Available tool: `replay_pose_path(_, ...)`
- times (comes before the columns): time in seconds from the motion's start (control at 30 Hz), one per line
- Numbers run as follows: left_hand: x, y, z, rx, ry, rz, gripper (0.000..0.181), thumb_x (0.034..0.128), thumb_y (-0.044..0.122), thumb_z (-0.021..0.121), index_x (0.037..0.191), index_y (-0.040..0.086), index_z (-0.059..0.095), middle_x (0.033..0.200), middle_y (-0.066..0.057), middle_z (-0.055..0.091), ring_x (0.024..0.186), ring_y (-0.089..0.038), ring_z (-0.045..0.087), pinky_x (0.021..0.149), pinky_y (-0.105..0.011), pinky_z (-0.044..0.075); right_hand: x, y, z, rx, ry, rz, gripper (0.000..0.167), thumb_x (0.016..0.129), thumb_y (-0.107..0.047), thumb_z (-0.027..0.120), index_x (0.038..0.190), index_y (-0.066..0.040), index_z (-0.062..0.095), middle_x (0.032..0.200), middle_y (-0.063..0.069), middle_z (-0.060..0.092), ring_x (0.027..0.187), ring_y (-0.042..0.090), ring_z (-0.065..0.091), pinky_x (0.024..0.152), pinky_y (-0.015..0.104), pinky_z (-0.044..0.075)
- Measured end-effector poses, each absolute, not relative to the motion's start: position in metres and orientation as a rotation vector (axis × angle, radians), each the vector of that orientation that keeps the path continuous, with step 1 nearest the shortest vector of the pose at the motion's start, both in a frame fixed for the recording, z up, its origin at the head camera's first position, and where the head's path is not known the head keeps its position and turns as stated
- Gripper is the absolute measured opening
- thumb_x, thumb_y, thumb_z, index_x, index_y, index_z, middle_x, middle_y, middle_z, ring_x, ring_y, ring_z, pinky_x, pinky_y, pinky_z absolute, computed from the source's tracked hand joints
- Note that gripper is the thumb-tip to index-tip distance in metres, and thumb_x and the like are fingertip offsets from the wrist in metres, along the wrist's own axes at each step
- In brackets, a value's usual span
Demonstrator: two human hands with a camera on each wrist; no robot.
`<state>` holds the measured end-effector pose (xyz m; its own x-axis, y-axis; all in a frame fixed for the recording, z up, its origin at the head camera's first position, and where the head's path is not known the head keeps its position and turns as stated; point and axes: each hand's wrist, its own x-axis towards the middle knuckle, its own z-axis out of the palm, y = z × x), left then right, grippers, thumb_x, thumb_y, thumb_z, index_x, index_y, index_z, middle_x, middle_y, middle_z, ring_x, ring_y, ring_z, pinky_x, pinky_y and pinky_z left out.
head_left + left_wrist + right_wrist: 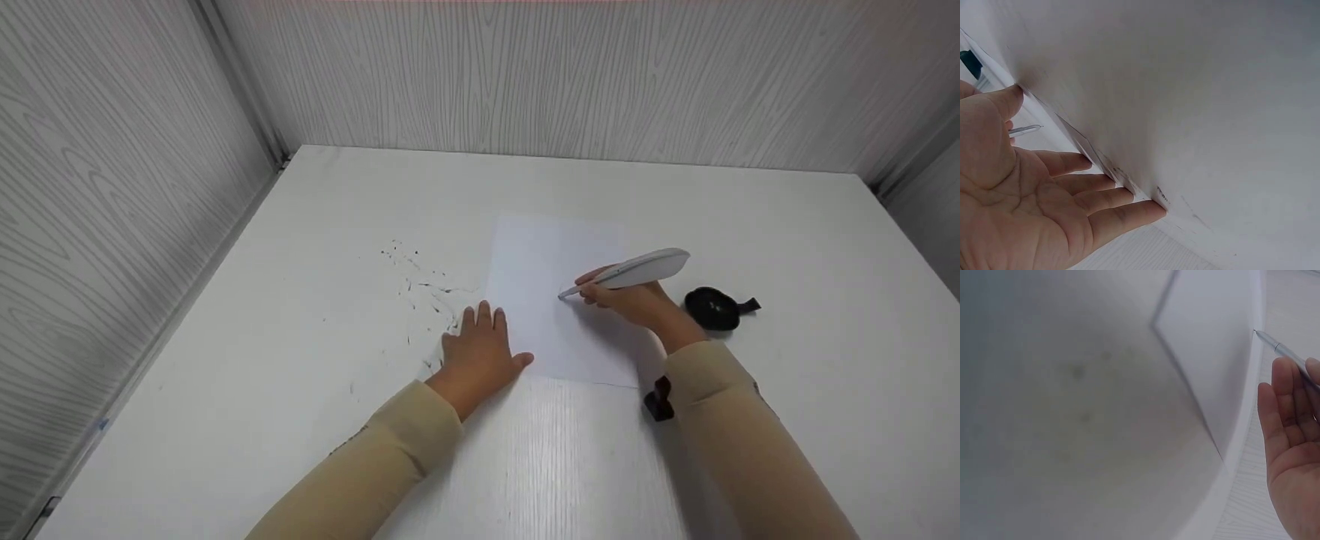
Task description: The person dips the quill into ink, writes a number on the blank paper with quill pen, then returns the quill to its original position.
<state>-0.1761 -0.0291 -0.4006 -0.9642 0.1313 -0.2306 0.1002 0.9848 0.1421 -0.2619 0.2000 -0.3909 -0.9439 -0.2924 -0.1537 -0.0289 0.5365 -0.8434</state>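
Grey-white woodgrain, its streaks curving into long ovals, covers the left wall (112, 187), which meets the worktop (262, 337) along a dull grey strip. Similar grain runs upright across the back wall (480, 75). White and smooth over most of its surface, the worktop shows a fine linear grain where light catches it near the front. Left of centre it carries dark marks (447, 290), thin and broken, some dots and some scratchy streaks.

Just right of these comes the left sleeve (375, 465), tan cloth with a thick, rounded cuff. Out of it reaches the left hand (484, 349), palm down, fingers straight and thumb spread aside, gripping nothing; it rests across the near left corner of the paper (555, 247). That sheet is plain, thin and rectangular, lying on the worktop around the middle.

Over the paper's right half slants the pen (641, 271), its slim silvery shaft widening into a pale feather shape with a blunt, rounded end. Its narrow point touches the sheet. Thumb and fingers of the right hand (634, 304) pinch the shaft low down.

Near the paper's lower right corner, a small angular black block (658, 401) sits partly behind the right sleeve (742, 435), tan like the other. Farthest right, near the right wrist, lies a black dish (711, 309), oval and hollow-looking, with a short tab flaring at its tip.
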Motion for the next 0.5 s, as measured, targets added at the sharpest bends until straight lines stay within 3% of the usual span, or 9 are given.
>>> replay_pose_path(0.23,-0.177,-0.028,-0.402,0.165,2.890,0.184,0.085,0.0908,0.061,0.049,0.150,0.004,0.026,0.155,-0.018,0.020,0.141,-0.035,0.018,0.098,-0.060,0.033,-0.257,0.203,-0.391,-0.300,2.493,-1.329,0.026,0.093,-0.025,0.064,0.111,-0.009,0.070,0.100,0.008,0.070,0.095,0.022,0.064,0.084,0.038,0.048)
replay_pose_path(0.5,-0.178,-0.029,-0.404,0.145,2.869,0.206,0.086,0.0906,0.061,0.049,0.151,0.005,0.024,0.156,-0.017,0.017,0.142,-0.034,0.015,0.099,-0.059,0.032,-0.251,0.206,-0.392,-0.371,2.443,-1.344,0.028,0.094,-0.022,0.062,0.112,-0.003,0.069,0.102,0.013,0.070,0.093,0.023,0.065,0.083,0.038,0.050)
